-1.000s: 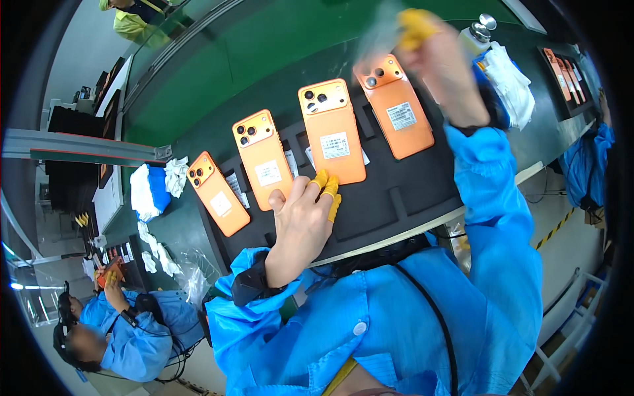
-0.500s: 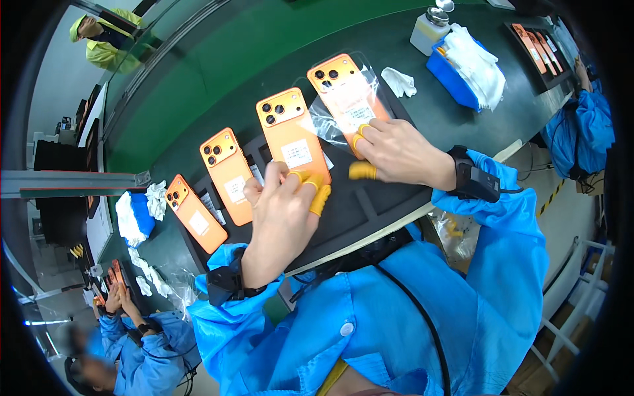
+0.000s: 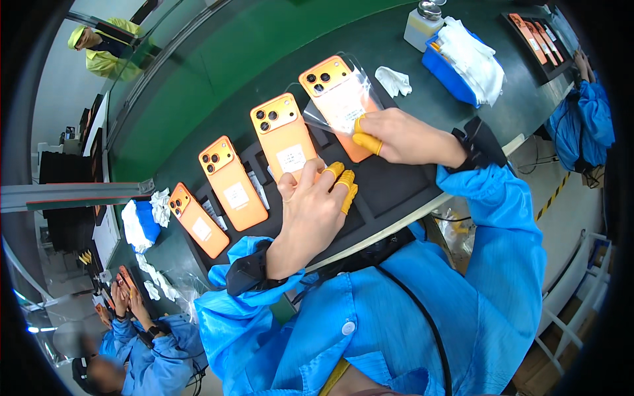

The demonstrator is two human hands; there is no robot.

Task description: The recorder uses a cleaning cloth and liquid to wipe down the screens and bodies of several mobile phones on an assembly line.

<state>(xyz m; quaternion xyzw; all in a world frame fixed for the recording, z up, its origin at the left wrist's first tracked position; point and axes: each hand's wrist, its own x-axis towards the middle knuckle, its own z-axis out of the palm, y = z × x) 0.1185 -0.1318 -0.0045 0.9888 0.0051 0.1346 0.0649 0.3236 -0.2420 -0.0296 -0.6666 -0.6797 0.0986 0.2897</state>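
Observation:
Several orange smartphones with white labels stand in a slanting row on a black tray [image 3: 383, 198]. Over the rightmost phone [image 3: 322, 69] lies a clear plastic film [image 3: 360, 82], sticking out past its edges. My right hand [image 3: 409, 135], yellow finger cots on its fingertips, pinches the film near the label. My left hand [image 3: 314, 211] is at the lower end of the neighbouring phone [image 3: 274, 122], covering it; its fingers are bent and apart, with nothing visible in them. Further left are another phone [image 3: 231, 175] and the leftmost phone [image 3: 197, 221].
A blue bin [image 3: 449, 76] with white cloths and a pump bottle [image 3: 422, 30] stand at the back right, near a crumpled white cloth [image 3: 393, 80]. A second blue bin [image 3: 146, 221] is at left. Co-workers sit at both sides; another tray of phones [image 3: 538, 43] is far right.
My left hand has shifted right and slightly down along the phone's lower end. The right hand has drawn its fingers together on the film. The view has shifted slightly.

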